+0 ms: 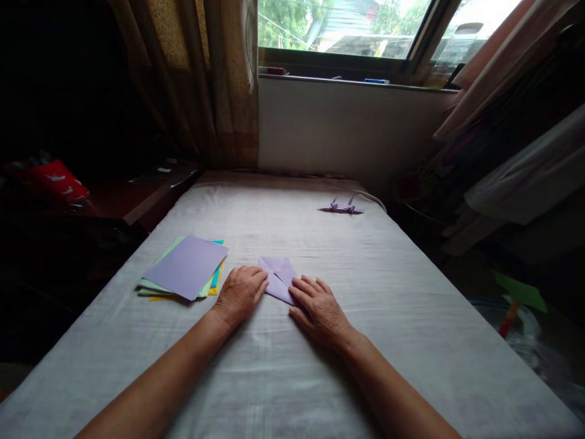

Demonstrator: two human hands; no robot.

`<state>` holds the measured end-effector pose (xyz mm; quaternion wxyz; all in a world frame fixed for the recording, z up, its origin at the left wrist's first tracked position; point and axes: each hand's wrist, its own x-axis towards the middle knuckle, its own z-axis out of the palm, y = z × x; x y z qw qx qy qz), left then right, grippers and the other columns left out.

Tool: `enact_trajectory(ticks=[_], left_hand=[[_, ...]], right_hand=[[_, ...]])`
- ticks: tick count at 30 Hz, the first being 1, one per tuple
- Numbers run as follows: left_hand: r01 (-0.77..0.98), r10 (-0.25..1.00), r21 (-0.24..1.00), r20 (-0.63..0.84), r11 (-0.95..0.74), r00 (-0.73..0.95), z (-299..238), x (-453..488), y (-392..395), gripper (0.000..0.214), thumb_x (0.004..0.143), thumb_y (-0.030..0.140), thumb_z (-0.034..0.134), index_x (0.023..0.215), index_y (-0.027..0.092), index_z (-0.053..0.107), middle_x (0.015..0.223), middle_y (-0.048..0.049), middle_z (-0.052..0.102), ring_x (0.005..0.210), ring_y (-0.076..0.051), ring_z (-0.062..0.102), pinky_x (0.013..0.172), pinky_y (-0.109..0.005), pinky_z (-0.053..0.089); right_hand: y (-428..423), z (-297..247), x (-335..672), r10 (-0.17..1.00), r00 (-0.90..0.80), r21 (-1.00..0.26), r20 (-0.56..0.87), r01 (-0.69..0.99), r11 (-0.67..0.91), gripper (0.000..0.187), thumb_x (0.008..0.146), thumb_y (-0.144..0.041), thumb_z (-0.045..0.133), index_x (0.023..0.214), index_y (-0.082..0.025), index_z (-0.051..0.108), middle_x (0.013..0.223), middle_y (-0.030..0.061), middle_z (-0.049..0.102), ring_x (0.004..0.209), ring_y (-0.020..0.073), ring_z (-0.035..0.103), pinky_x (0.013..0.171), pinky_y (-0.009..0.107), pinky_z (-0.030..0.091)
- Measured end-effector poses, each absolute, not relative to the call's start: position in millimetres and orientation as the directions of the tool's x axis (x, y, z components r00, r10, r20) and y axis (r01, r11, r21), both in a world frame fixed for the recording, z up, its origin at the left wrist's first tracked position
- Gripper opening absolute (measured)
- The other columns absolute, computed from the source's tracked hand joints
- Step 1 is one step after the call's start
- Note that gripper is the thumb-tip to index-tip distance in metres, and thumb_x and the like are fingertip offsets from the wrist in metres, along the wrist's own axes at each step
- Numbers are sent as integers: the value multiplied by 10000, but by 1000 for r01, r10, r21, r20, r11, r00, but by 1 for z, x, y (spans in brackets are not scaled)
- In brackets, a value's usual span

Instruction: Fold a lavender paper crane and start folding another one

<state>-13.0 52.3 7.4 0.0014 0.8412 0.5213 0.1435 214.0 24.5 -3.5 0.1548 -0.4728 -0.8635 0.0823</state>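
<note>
A partly folded lilac paper (278, 273) lies on the white cloth-covered table (320, 366) in front of me. My left hand (240, 294) rests on the paper's left edge with its fingers curled down against it. My right hand (317, 308) lies flat with fingers stretched out, pressing the paper's lower right corner. Neither hand lifts the paper off the cloth.
A stack of coloured paper sheets (185, 268) with a lilac sheet on top lies to the left. A finished lilac origami figure (342, 208) sits far back right. Beyond are a curtain (205, 79), a window sill (356, 79), and hanging clothes (525, 152) at right.
</note>
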Motion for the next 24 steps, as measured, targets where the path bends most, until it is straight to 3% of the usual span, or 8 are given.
enact_trajectory(ticks=[9,12,18,24], left_hand=[[826,851,248,303,-506,429,-15,-39,43,347,940,366,498,1218,220,645,1296,-83,647,1256,-293,531,1084,-511,361],[828,857,260,298,-497,421,-14,-36,39,344,931,356,506,1214,217,644,1292,-85,651,1245,-286,544,1094,-506,349],[842,863,268,342,-469,372,-16,-26,22,313,924,318,521,1196,217,638,1278,-95,655,1214,-277,563,1110,-532,313],[843,862,302,396,-446,315,-16,-24,13,252,901,282,557,1118,189,645,1179,-111,683,1125,-264,603,1049,-475,403]], right_hand=[[27,-9,216,854,-481,-283,199,806,520,452,903,-306,548,1341,-191,557,1408,123,548,1337,301,453,1119,519,305],[27,-9,216,857,-470,-266,211,816,513,510,905,-295,537,1399,-175,496,1423,137,529,1339,296,452,1117,513,309],[25,-6,215,853,-481,-252,204,816,521,455,902,-314,559,1331,-165,568,1403,134,550,1321,303,471,1120,514,309],[25,-9,215,844,-470,-266,258,806,529,501,886,-325,582,1359,-164,540,1404,140,547,1317,297,475,1116,511,323]])
